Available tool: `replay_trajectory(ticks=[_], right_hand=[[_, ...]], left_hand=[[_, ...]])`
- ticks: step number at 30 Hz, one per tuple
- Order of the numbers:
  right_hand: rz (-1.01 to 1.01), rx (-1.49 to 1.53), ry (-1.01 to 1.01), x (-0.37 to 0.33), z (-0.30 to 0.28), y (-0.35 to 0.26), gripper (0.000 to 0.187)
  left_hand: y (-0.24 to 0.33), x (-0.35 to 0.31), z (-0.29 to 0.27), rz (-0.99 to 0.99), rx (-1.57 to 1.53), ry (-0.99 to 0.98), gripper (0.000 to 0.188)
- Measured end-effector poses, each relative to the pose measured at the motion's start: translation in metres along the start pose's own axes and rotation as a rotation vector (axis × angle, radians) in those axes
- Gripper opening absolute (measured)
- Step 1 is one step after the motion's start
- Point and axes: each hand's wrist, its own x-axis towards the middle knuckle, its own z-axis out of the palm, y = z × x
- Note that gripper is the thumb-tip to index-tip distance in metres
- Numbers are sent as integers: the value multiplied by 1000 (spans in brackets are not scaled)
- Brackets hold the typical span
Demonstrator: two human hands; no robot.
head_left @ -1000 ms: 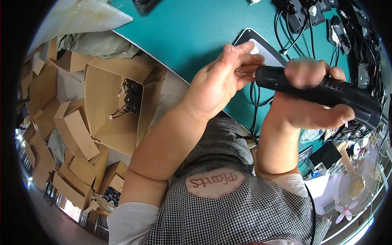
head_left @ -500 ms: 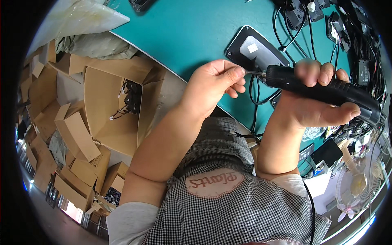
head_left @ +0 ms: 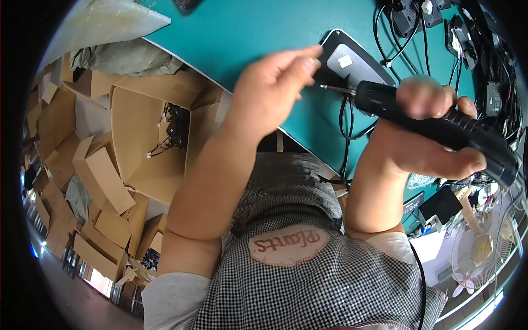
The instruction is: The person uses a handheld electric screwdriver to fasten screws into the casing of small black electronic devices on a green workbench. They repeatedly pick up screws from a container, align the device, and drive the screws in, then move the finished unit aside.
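My right hand (head_left: 421,132) is wrapped round a black electric screwdriver (head_left: 379,99), held level with its thin metal bit pointing left. The bit's tip is bright; whether a screw sits on it I cannot tell. Left of that tip, and apart from it, is my left hand (head_left: 269,88), its fingers loosely stretched and a little blurred, with nothing visible in them. Just beyond the bit, a black panel with a silver rim (head_left: 333,43) lies on the green table; a grey plate with a small white label is on it. The screwdriver and right hand cover its near end.
Black cables (head_left: 379,33) and black housings (head_left: 407,19) crowd the green tabletop (head_left: 247,27) at the far right. To the left, below the table edge, stands an open cardboard box (head_left: 135,143) with black wired parts inside. A white fan (head_left: 481,247) is at the lower right.
My left hand has come away from the screwdriver's bit, moving left and farther off, and its fingers have loosened. The screwdriver has shifted slightly left and its bit is now bare of fingers.
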Motion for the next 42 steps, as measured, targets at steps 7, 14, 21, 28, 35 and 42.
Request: replay_trajectory(ticks=[7,14,21,28,35,42], right_hand=[[-116,-209,-81,-15,2,33,63],[-171,-357,-159,-14,0,49,61],[-177,-380,-235,-12,4,51,65],[-121,-341,-241,-10,8,40,67],[-141,-365,-278,-10,7,47,67],[-148,-336,-306,-13,8,45,67]], left_hand=[[3,44,-8,61,594,25,29],[11,56,0,9,673,-29,38],[-2,73,5,-84,754,-99,39],[-5,76,4,3,751,-60,37],[-1,77,2,-17,787,-83,37],[0,76,2,-9,772,-83,36]])
